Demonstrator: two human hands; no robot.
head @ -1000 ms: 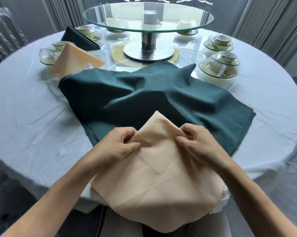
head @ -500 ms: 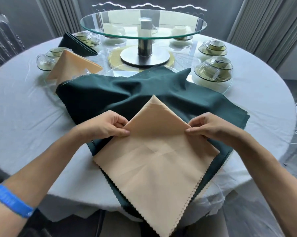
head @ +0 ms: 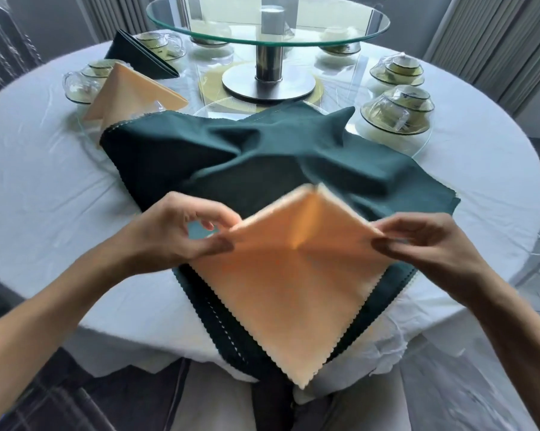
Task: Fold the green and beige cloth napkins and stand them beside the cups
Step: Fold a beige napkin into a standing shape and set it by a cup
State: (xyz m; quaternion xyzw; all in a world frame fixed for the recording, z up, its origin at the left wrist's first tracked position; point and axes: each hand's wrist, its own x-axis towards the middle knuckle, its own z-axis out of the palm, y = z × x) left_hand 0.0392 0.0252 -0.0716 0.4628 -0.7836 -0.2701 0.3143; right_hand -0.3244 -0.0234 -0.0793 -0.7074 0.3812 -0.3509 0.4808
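Beige napkin (head: 293, 284): we are holding it as a folded diamond over the near edge of the desk (head: 38, 181), its lower point hanging past the rim towards our lap, its far corner lifting with a raised crease down the middle.
Left hand (head: 175, 234): we are pinching the napkin's left corner between thumb and forefinger, the other fingers curling loosely above it.
Right hand (head: 427, 244): we are pinching the right corner the same way; the outline is blurring, so we cannot tell exactly how the fingertips are lying.
Green napkin (head: 262, 157): it is lying open and rumpled under the beige one, spreading towards the glass turntable (head: 268, 26).
Handling, as we are judging it: the cloth is looking light, soft and limp, yet crisp enough to be keeping a crease; it is sagging wherever we are not supporting it. The zigzag-cut edges are looking thin and liable to slip out of line.
Where to take hold: we are reckoning the two side corners, close to the fold line, are giving the best control, with both layers caught together.
Finished examples: a beige cone (head: 131, 91) and a dark green one (head: 138, 57) are already standing beside the cups (head: 85, 82) at the far left.
Fragile neighbours: glass cups on saucers (head: 396, 110) are sitting near the green cloth's far right corner.
Writing: we are seeing no brand, label or legible text anywhere.
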